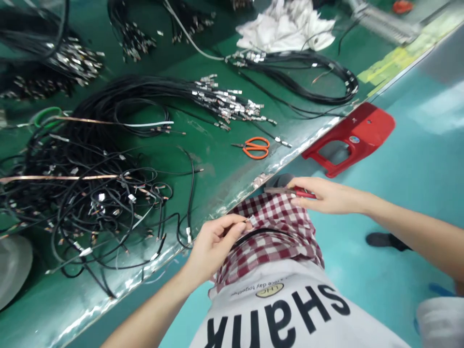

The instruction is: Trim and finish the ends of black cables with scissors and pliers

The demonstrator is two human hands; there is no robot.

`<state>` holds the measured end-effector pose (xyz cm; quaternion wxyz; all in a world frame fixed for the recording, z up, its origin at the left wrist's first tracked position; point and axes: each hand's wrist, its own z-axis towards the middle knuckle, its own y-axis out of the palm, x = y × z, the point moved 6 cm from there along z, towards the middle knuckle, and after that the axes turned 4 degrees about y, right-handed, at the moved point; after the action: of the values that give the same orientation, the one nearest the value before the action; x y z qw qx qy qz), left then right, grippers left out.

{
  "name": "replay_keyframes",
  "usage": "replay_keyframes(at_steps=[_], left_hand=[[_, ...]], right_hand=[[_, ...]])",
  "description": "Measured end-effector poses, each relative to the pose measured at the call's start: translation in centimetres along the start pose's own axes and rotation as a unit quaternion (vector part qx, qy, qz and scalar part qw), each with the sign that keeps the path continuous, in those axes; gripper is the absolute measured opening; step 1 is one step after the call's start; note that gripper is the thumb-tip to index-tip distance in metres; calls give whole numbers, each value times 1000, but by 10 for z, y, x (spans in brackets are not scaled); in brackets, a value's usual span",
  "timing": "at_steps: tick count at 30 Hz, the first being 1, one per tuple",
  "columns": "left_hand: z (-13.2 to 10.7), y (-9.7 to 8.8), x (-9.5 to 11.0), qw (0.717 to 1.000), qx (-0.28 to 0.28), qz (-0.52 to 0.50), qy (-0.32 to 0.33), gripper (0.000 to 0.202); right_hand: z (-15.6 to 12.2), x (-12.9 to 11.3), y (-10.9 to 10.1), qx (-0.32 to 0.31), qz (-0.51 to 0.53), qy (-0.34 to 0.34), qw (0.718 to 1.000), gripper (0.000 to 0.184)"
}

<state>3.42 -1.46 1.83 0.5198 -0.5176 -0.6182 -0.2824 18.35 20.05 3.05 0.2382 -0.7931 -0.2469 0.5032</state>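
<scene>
My left hand (219, 241) is closed in a pinch over my lap, near the table's front edge. Between its fingertips is the end of a black cable (266, 230), whose length curves across the checked cloth (279, 210) on my lap. A small pale tip shows at the fingers, too blurred to make out. To the right, my right hand (326, 194) is wrapped round the red handles of pliers (306, 193). Their grey jaws point left, toward the table edge, apart from the cable. Orange-handled scissors (256, 147) lie on the green table (213, 169).
A tangled heap of black cables (90, 193) covers the table's left. A bundle with metal terminals (228, 101) and a coiled bundle (319, 96) lie farther back, near a white cloth (286, 29). A red stool (355, 140) stands beyond the table edge at right.
</scene>
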Motion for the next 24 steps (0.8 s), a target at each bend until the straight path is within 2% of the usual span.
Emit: replay_keyframes(at_steps=[2,4,6,8,11,14,17,19,21,22,24], left_hand=[[3,-5,-3,999,33,-19,-2,32],[6,-8,-7,998,53,-41,-6,34],[9,-10,-10,995,63,-79,-10,36],[10,-11,-11,989,72,-126,-16,37],[9,-11,-6,979,79,-187,-21,37],[8,-12,3,969,90,-228,-14,35],[7,-15,7,961,104,-255,-12,33],[7,-15,7,959,104,-263,-9,32],[8,-15,7,960,105,-261,-1,30],[9,-15,6,961,108,-255,2,29],[9,-15,6,964,124,-237,8,28]], right_hand=[[12,18,-24,84,7,1,996,42],[25,38,-52,185,-30,27,982,43],[40,59,-79,279,-113,98,949,42],[58,76,-96,332,-148,151,919,45],[84,94,-107,376,-161,191,892,50],[101,95,-104,410,-191,192,871,55],[95,66,-91,465,-203,119,853,53],[84,32,-72,473,-141,33,869,41],[77,-6,-42,394,8,-67,917,28],[75,-24,-24,323,99,-101,936,25],[70,-56,6,233,231,-132,935,21]])
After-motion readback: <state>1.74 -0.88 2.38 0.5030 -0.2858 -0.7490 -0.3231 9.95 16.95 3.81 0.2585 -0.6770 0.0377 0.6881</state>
